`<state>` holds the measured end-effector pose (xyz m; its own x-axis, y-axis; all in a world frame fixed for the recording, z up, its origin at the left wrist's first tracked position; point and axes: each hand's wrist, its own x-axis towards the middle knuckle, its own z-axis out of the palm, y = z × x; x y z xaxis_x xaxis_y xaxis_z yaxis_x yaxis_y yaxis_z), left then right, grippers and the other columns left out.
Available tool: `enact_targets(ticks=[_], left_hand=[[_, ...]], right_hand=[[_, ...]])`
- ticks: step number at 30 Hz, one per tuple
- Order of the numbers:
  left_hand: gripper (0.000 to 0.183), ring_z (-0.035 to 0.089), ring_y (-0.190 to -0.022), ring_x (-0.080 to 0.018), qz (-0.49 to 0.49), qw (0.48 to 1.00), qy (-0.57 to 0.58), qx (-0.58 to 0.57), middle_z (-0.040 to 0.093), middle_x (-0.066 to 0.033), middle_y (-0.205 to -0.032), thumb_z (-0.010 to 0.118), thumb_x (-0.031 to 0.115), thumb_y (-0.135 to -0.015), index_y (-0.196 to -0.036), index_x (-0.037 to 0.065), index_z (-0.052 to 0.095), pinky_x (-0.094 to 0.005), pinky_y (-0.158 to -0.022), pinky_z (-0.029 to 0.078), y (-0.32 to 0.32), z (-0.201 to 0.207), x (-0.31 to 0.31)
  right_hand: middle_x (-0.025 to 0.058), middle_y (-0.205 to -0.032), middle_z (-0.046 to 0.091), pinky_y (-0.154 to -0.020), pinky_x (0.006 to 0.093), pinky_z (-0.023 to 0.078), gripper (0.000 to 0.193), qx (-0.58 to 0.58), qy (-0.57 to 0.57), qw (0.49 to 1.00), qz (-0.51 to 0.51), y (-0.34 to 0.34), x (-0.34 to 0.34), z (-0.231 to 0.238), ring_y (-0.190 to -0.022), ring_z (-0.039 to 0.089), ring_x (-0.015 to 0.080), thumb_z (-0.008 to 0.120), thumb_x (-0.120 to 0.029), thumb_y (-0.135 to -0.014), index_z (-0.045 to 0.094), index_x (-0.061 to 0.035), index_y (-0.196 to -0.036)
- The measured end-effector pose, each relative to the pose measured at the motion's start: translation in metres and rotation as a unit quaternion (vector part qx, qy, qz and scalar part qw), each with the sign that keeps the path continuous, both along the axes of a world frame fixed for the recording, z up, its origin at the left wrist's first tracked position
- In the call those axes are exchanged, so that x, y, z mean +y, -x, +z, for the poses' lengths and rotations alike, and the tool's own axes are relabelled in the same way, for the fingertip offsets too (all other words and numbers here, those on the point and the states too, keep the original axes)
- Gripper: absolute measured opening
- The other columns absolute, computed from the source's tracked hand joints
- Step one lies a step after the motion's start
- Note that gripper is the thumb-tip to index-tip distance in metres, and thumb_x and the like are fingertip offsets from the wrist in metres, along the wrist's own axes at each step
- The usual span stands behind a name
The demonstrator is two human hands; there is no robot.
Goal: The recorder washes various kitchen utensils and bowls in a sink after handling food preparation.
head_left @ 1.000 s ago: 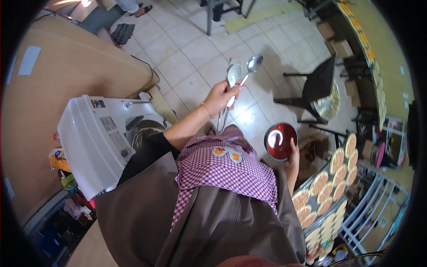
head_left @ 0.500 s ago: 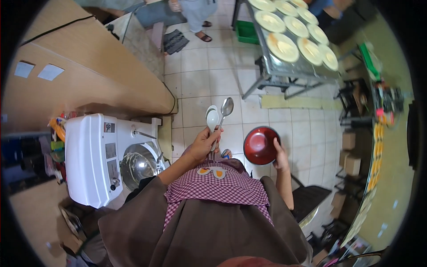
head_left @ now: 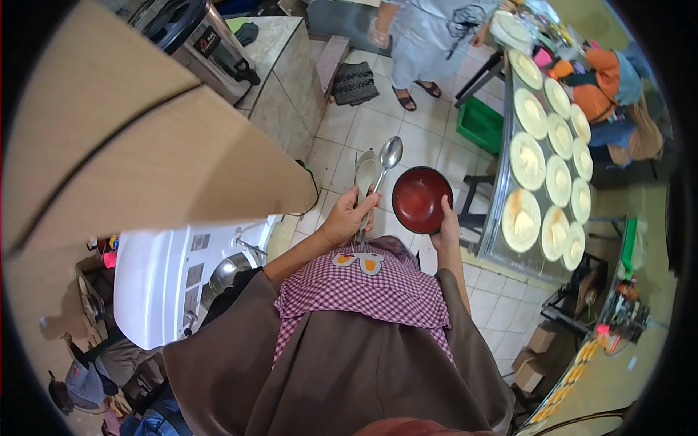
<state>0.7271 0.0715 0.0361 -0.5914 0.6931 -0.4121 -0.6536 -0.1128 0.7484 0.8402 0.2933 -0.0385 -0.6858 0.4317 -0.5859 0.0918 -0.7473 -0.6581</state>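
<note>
In my left hand I grip a bundle of spoons, bowl ends up. A shiny metal spoon leans to the right. Beside it is a white spoon, with another pale spoon partly hidden behind it. Thin prongs show below that hand, and I cannot make out what they belong to. My right hand holds a bowl, red inside with a dark rim, thumb over the edge. Nothing can be seen in the bowl. Both hands are in front of a checked apron, apart from each other.
On the right stands a metal table bearing several pale yellow rounds. A green crate and a person in pale clothing are ahead. To the left are a tan partition, a white mixer and a counter.
My body has moved forward and turned, so the metal table is nearer on the right and the partition looms larger. Both hands keep their hold; the bowl is closer to the spoons.
</note>
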Motion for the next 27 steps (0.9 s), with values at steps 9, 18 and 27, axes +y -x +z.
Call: enact_targets(ticks=[9, 18, 27], left_hand=[[0.015, 0.042, -0.051, -0.0072, 0.212, 0.977, 0.023, -0.016, 0.051, -0.0041, -0.090, 0.051, 0.016, -0.093, -0.102, 0.006, 0.046, -0.0229, -0.044, 0.037, 0.178, -0.013, 0.059], [0.014, 0.042, -0.050, -0.0072, 0.444, 0.896, 0.017, 0.005, 0.053, -0.0029, -0.091, 0.051, 0.016, -0.092, -0.102, 0.006, 0.047, -0.0238, -0.043, 0.038, 0.361, -0.014, 0.097], [0.013, 0.042, -0.048, -0.0080, 0.575, 0.818, 0.023, -0.013, 0.051, -0.0023, -0.086, 0.053, 0.015, -0.091, -0.099, 0.007, 0.046, -0.0248, -0.042, 0.037, 0.503, -0.037, 0.117]], right_hand=[[0.0091, -0.118, 0.055, -0.090, 0.0352, 0.047, 0.040, 0.017, -0.029, 0.998, 0.060, 0.225, 0.074, -0.018, -0.106, 0.055, 0.0205, 0.052, -0.027, -0.092, 0.045, -0.0047, -0.125], [0.0097, -0.117, 0.056, -0.089, 0.0361, 0.047, 0.043, 0.059, -0.083, 0.962, 0.255, 0.522, 0.149, -0.015, -0.104, 0.057, 0.0219, 0.056, -0.030, -0.090, 0.045, -0.0044, -0.124], [0.0116, -0.122, 0.054, -0.094, 0.0418, 0.044, 0.045, 0.100, -0.032, 0.920, 0.378, 0.777, 0.145, 0.004, -0.112, 0.053, 0.0255, 0.053, -0.034, -0.091, 0.046, -0.0041, -0.123]])
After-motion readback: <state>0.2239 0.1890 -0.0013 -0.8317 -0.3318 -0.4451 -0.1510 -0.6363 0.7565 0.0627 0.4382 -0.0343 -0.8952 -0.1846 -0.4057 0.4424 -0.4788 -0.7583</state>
